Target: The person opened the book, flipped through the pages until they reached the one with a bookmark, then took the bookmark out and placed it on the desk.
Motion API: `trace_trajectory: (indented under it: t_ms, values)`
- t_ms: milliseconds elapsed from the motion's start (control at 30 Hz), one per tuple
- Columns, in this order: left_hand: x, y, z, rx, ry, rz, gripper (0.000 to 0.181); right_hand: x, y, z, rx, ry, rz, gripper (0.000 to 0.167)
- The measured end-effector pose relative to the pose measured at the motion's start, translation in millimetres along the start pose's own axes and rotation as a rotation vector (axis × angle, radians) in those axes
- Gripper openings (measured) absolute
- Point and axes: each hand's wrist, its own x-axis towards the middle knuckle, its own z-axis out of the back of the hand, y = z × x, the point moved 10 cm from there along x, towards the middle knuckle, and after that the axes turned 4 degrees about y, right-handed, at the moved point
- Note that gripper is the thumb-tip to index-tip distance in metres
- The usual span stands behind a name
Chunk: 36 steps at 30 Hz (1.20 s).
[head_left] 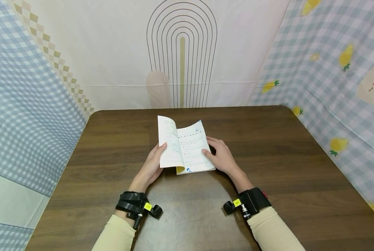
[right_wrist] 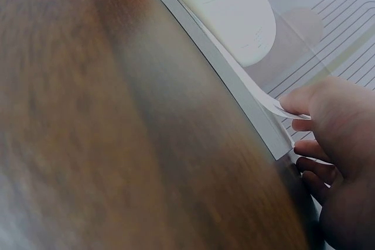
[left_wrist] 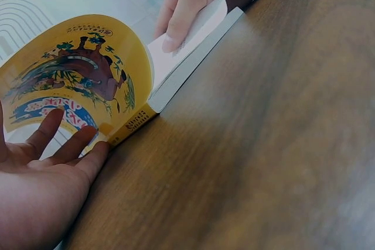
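Observation:
An open paperback book (head_left: 193,146) with printed white pages lies on the brown table, its left side raised. Its yellow cover (left_wrist: 76,71) has a picture of brown animals and bends upward in the left wrist view. My left hand (head_left: 151,164) holds that raised side, thumb on the page and fingers behind the cover. At the right edge, my right hand (head_left: 222,156) pinches a few lifted pages (right_wrist: 272,105), thumb on top and the other fingers by the book's side. The thick page block (right_wrist: 234,80) under them rests on the table.
The wooden table (head_left: 111,146) runs back to a white cloth (head_left: 111,52) with arch lines. Blue checked cloth (head_left: 27,87) hangs on the left, and checked cloth with pineapples (head_left: 318,80) on the right. Black camera straps (head_left: 131,204) circle both wrists.

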Motion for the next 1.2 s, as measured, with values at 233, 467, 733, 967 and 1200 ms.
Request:
trace_trajectory:
  t_ms: [233,467,733,967,1200]
  values:
    - [0.1,0.7,-1.2,0.007,0.016,-0.002,0.057,0.1,0,1,0.009,-0.021,0.004,0.049]
    - [1.0,2.9,-0.7,0.009,0.018,0.000,0.057,-0.9,3,4,0.039,-0.078,0.001,0.047]
    - [1.1,2.8,-0.6,0.008,0.016,-0.003,0.056,-4.1,20,3,0.135,-0.103,0.037,0.054]
    - [0.1,0.0,-0.3,0.017,0.010,-0.005,0.056,-6.9,34,-5,0.285,-0.075,0.075,0.053]
    - [-0.3,-0.2,0.9,0.021,0.010,-0.004,0.056,-8.1,51,-13,0.335,-0.034,0.159,0.056]
